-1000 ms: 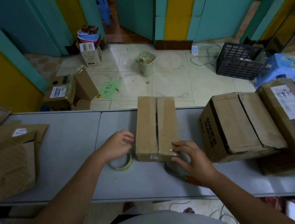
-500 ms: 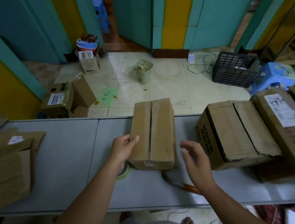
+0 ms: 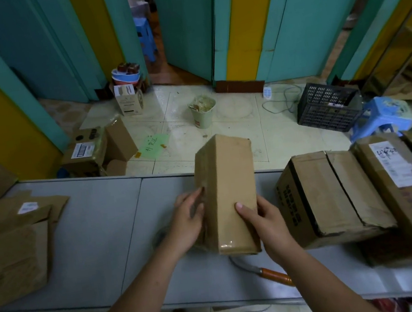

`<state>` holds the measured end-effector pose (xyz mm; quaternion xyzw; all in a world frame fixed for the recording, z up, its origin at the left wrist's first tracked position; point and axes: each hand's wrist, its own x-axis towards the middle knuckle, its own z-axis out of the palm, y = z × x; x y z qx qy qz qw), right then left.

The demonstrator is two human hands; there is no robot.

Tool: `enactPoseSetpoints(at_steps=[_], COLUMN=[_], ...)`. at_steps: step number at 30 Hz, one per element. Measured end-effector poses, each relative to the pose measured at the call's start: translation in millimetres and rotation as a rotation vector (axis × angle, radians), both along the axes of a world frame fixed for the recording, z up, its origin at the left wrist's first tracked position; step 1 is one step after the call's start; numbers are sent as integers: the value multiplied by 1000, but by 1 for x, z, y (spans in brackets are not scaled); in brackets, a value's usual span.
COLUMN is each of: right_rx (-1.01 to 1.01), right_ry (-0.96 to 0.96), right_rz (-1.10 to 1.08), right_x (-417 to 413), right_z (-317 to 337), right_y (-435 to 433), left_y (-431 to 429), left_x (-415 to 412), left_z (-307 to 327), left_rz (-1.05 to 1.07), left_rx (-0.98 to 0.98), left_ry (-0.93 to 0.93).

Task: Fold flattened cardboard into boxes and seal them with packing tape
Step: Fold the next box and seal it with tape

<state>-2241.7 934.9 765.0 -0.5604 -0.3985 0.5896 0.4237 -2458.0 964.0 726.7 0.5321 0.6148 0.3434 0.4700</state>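
While both hands hold it just above the grey table (image 3: 98, 224) at the centre of the frame, the small brown cardboard box (image 3: 227, 195) is tipped up on its side, a plain long panel facing the camera. The left hand (image 3: 189, 224) is flattened against the box's left face, fingers spread along the edge, and the right hand (image 3: 265, 217) clasps the lower right corner with the thumb laid across the front panel. Clear tape glints at the near bottom end, so that end looks sealed.

Judging by how easily two open palms carry it, the box is light, probably empty, and the corrugated walls should be stiff along the creases but give way if squeezed mid-panel. The taped patches will be slick, so holding by opposite edges and corners, as here, seems the safest grip for turning it.

To the right sits a larger brown cardboard box (image 3: 332, 196), with a long labelled carton (image 3: 400, 189) beside it. Flattened brown cardboard sheets (image 3: 12, 251) lie at the left of the frame. An orange-handled knife (image 3: 272, 274) lies on the table just below the held box.
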Motion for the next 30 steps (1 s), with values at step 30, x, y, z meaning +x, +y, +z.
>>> enactPoseSetpoints(at_steps=[30], right_rx=[112], right_ry=[-587], right_rz=[21], right_x=[45], right_z=[7], right_y=[-27], left_y=[5], left_x=[43], left_z=[-4], left_rz=[59], left_rx=[-299], left_ry=[-422])
